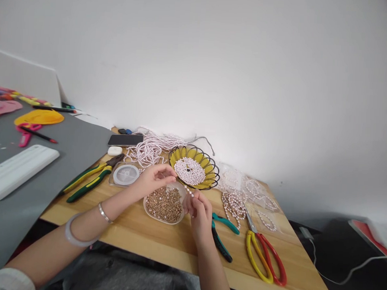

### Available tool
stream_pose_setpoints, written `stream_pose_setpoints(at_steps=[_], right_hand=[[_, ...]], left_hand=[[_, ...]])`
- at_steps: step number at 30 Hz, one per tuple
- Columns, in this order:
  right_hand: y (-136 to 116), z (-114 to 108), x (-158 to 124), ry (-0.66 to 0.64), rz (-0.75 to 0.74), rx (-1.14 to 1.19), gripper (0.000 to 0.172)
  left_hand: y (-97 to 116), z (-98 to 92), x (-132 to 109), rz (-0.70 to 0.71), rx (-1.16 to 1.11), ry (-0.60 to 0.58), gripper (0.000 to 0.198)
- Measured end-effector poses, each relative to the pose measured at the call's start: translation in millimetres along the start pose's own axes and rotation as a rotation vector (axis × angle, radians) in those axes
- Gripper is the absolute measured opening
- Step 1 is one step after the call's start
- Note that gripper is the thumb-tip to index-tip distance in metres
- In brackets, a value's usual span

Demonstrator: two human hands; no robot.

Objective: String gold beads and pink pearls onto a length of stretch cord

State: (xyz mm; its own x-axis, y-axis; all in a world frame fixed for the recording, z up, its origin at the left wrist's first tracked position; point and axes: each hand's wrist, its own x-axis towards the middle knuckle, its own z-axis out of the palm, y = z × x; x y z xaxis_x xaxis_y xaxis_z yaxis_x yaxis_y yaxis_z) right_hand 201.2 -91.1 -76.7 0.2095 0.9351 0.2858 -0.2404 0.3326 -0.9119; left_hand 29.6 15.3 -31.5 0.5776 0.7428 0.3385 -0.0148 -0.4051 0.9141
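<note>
My right hand pinches a short string of pale pink pearl beads, whose beads show above the thumb and fingertip. To its upper left is my left hand, thumb and fingers pressed together; whatever they grip is too small to make out. Below both hands a clear plastic box holds many small gold beads with some pale ones mixed in. Just behind the hands, a yellow basket with black wire loops contains loose pale pink beads.
Green-and-yellow pliers and a thread spool lie left. Teal-handled pliers, bead strands and red-and-yellow scissors lie right. Behind are a phone and piled bead strings. A wall rises behind the wooden table.
</note>
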Motion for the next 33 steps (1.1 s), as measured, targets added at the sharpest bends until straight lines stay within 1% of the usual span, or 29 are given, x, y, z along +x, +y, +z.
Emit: stream_pose_setpoints(at_steps=[2, 4, 7, 12, 14, 17, 19, 21, 24, 27, 30, 33], right_hand=[[0, -1, 1, 0.013, -0.029, 0.032, 0.035], [0, 0, 2, 0.011, -0.048, 0.051, 0.035], [-1, 1, 3, 0.01, -0.048, 0.069, 0.034], [0, 0, 2, 0.009, -0.064, 0.082, 0.029], [1, 0, 2, 0.009, -0.078, 0.059, 0.03], [1, 0, 2, 0.0, -0.086, 0.033, 0.031], [1, 0, 1, -0.005, -0.086, 0.02, 0.031], [1, 1, 1, -0.005, -0.079, 0.009, 0.031], [1, 0, 1, -0.007, -0.066, -0.001, 0.032], [1, 0, 1, -0.013, -0.066, -0.009, 0.032], [1, 0, 1, -0.027, -0.049, 0.002, 0.032], [1, -1, 1, -0.039, -0.03, 0.024, 0.032]], left_hand=[[-4, -0.3, -1, 0.018, 0.152, -0.035, 0.011], [-10, -0.1, -2, 0.06, 0.301, -0.107, 0.012], [-18, -0.4, -4, 0.132, 0.448, -0.187, 0.018], [-25, -3.4, -4, 0.135, 0.627, -0.198, 0.024], [-24, -1.8, -4, 0.184, 0.699, -0.236, 0.025], [-22, 5.5, -5, 0.285, 0.765, -0.343, 0.025], [-22, 11.3, -6, 0.303, 0.804, -0.384, 0.023], [-22, 15.5, -7, 0.29, 0.845, -0.388, 0.02], [-22, 17.8, -8, 0.256, 0.867, -0.363, 0.017], [-23, 17.0, -9, 0.208, 0.832, -0.34, 0.019], [-24, 14.5, -7, 0.147, 0.707, -0.312, 0.022], [-23, 10.4, -4, 0.081, 0.5, -0.265, 0.021]])
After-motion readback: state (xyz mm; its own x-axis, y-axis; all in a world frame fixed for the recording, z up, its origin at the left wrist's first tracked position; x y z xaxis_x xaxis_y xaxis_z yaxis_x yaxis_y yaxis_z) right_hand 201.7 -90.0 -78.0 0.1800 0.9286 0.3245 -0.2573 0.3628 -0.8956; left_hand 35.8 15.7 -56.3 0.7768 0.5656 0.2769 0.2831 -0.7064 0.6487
